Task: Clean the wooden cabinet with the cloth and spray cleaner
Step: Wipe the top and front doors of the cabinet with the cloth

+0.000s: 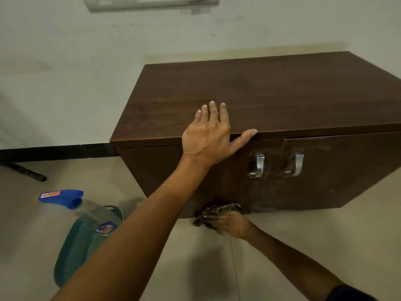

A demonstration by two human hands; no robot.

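Note:
A low dark wooden cabinet (271, 94) with two doors and two metal handles (258, 166) stands against the wall. My left hand (208, 135) lies flat on its top at the front edge, fingers spread, thumb along the edge. My right hand (232, 224) presses a dark patterned cloth (217, 210) against the bottom of the left door, close to the floor. A clear spray bottle (86, 207) with a blue trigger head stands at the left, partly hidden by my left forearm.
A teal plastic basket (73, 253) lies on the tiled floor under the spray bottle. A dark rod-like object (28, 173) rests on the floor at far left. A switch panel (149, 2) sits high on the wall.

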